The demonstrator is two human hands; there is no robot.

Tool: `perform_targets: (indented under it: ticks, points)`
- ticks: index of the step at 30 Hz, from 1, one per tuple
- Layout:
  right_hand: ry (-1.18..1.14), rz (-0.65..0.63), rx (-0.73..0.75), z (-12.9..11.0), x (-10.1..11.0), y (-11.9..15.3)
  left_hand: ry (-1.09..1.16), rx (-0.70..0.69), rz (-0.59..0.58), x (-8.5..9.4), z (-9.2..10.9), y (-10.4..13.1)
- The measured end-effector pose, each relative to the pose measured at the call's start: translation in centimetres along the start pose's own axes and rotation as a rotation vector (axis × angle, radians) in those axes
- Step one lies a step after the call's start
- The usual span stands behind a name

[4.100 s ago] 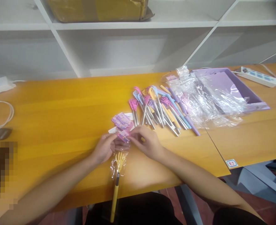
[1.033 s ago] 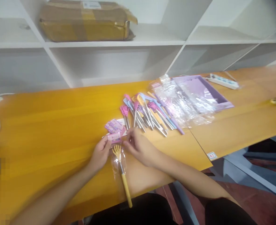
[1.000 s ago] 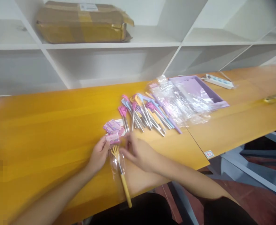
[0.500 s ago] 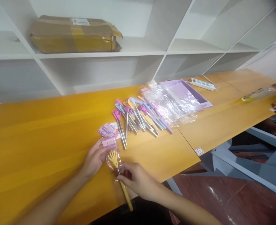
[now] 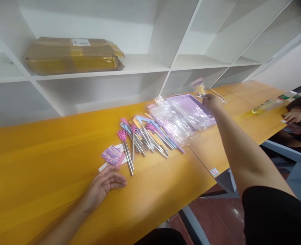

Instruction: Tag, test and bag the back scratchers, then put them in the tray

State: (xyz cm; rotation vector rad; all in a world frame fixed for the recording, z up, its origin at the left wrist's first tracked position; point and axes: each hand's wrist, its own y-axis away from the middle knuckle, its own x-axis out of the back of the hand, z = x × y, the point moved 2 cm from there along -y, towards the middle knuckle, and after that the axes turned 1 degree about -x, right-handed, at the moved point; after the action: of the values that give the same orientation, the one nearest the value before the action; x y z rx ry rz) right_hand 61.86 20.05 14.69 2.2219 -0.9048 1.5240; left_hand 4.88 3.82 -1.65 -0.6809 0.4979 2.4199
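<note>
1. Near the purple tray, the right hand, arm stretched forward, grips a bagged yellow back scratcher, head upward
2. Just beside printed cards, the left hand curves, fingers loosely parted

From head height we look forward and down, fairly close, over the table toward the shelves behind it.

Scratchers: several. Tray: one. Carton: one.
</note>
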Motion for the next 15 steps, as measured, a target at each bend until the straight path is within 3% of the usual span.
perform_targets:
  ticks: [4, 7, 9, 15]
  points:
    - [-0.027, -0.252, -0.044, 1.1, -4.8, -0.9, 0.008, 0.022, 0.002, -0.1, 0.3, 0.2]
    - [-0.076, -0.319, -0.045, 1.6, -5.8, -2.2, -0.003, 0.038, 0.029, -0.5, 0.6, 0.3]
    - [-0.129, -0.285, -0.045, 1.6, -5.6, -3.7, -0.006, 0.07, 0.042, -0.6, 0.7, 0.2]
    - [-0.218, -0.028, -0.026, 1.3, -4.1, -7.9, 0.005, 0.12, 0.069, -0.1, 0.6, 0.1]
